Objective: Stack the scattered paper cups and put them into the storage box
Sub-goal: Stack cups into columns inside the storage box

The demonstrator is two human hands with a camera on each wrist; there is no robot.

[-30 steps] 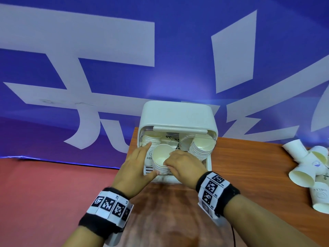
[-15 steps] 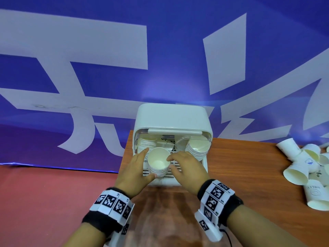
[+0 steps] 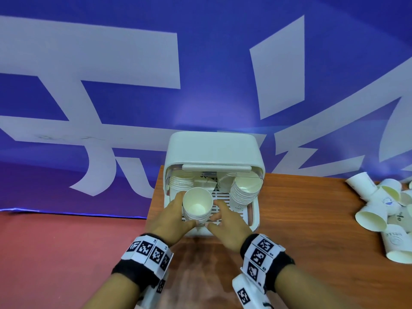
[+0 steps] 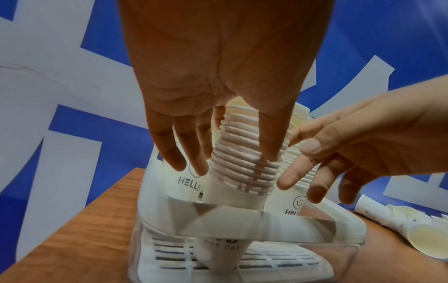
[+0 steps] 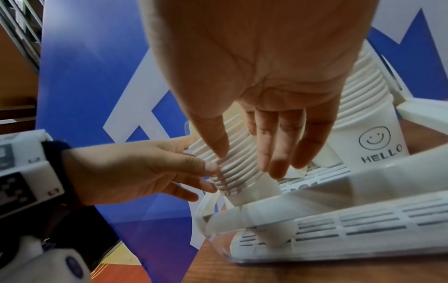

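A tall stack of white paper cups (image 3: 197, 206) leans in the front left of the white storage box (image 3: 214, 150), its base on the slatted tray (image 3: 223, 198). My left hand (image 3: 177, 211) lies along the stack's left side with straight fingers, and its thumb (image 4: 269, 141) touches the rims. My right hand (image 3: 223, 214) is at the stack's right side, fingers spread and relaxed, with its thumb (image 5: 215, 143) on the rims. A second stack (image 3: 245, 192) stands at the box's right and a third stack (image 3: 180, 184) at the back left.
Several loose paper cups (image 3: 388, 210) lie in a heap at the right end of the wooden table (image 3: 301, 208). The box stands at the table's far left corner against a blue and white banner (image 3: 200, 74). A red floor (image 3: 55, 253) lies left of the table.
The stack has come forward and down onto the front of the tray. Both hands have loosened from a grip to straight fingers resting at its sides.
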